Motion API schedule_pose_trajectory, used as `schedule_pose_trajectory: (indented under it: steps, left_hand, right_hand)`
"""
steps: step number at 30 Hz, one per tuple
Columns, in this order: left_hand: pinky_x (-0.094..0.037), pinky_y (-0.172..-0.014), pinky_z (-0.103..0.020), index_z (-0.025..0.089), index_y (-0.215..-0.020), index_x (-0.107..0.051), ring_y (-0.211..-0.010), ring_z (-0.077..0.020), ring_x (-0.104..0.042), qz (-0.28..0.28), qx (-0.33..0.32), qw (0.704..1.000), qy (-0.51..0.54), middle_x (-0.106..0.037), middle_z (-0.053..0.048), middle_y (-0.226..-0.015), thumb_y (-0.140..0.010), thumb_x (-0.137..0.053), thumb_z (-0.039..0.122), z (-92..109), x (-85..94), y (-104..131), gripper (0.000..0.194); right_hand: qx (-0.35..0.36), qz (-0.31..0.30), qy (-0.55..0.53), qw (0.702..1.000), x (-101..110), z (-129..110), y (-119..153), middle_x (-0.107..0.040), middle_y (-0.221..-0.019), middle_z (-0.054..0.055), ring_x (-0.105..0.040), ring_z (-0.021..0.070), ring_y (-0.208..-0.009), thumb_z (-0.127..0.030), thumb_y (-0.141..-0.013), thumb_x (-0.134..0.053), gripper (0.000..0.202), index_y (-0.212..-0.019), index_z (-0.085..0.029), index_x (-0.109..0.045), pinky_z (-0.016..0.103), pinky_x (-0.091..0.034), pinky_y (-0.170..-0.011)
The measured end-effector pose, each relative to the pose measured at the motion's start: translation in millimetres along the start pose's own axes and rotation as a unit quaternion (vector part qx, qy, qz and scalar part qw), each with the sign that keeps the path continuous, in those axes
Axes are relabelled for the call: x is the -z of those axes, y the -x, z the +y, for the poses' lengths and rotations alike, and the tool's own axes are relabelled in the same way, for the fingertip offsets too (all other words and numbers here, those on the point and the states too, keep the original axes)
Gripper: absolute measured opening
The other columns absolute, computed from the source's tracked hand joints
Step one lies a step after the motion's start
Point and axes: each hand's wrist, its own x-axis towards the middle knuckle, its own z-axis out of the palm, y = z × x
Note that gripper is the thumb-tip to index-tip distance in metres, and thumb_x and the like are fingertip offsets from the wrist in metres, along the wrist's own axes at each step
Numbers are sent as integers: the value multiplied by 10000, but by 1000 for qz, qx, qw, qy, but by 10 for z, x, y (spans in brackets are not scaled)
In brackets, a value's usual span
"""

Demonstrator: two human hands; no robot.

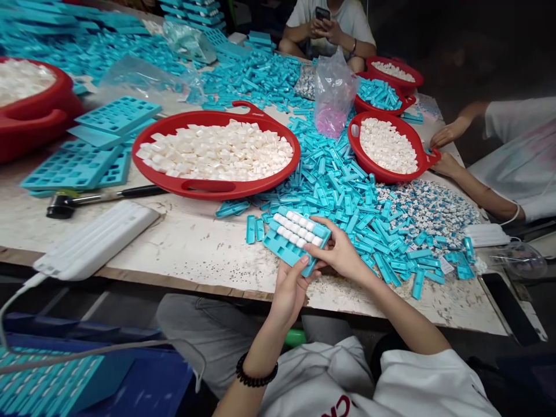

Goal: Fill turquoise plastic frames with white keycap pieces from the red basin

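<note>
A blue plastic tray (282, 248) with square recesses is held slightly tilted above the front part of the table. White caps (295, 227) fill its upper rows, while the recesses nearest me hold none. My left hand (290, 288) grips the tray's near edge from below, thumb on top. Around the right corner wraps my right hand (343, 252), its thumb over the caps; whether it also pinches a single cap I cannot tell. Just left of the tray lie two small blue plastic pieces (251, 229).
A red basin (174, 186) of white caps stands beyond the tray, with a heap of blue pieces (330, 174) beside it. A white power strip (99, 237) and a black-handled tool (104, 198) lie left. Two other people sit around the table; a phone (510, 307) lies right.
</note>
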Motion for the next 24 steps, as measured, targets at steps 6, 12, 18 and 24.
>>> schedule_pose_trajectory:
  steps: [6,12,18,24]
  left_hand:
    - [-609,-674,-247,236,-1157,-607,-689,-136,-727,-14,-19,1000,-7,-766,-8,-967,-666,-898,290,17,-14,64,573]
    - [-616,-650,-265,248,-1271,-558,-702,-158,-744,-17,-42,999,-12,-768,-33,-1033,-687,-884,298,1,-27,76,671]
    - [-613,-684,-277,294,-1383,-461,-788,-208,-777,34,-50,998,-35,-774,-42,-1091,-714,-876,304,-22,-36,305,787]
    - [-638,-729,-311,193,-1224,-653,-935,-306,-771,107,22,992,-59,-793,-87,-1090,-679,-879,332,-134,170,585,607]
  right_hand:
    - [32,-29,47,998,77,17,-19,-545,-702,-41,-378,98,-504,-421,-759,-793,707,-1402,-259,-549,224,-336,-464]
    - [61,-61,79,993,124,-18,-10,-581,-755,-33,-433,117,-552,-438,-799,-772,721,-1452,-275,-511,237,-380,-531]
    - [117,-69,210,968,315,-214,70,-609,-794,-18,-544,153,-662,-503,-876,-702,567,-1374,-259,-587,266,-448,-652]
    - [146,208,361,897,1020,-198,194,-636,-785,4,-589,174,-710,-460,-973,-550,342,-1155,-210,-696,282,-445,-722]
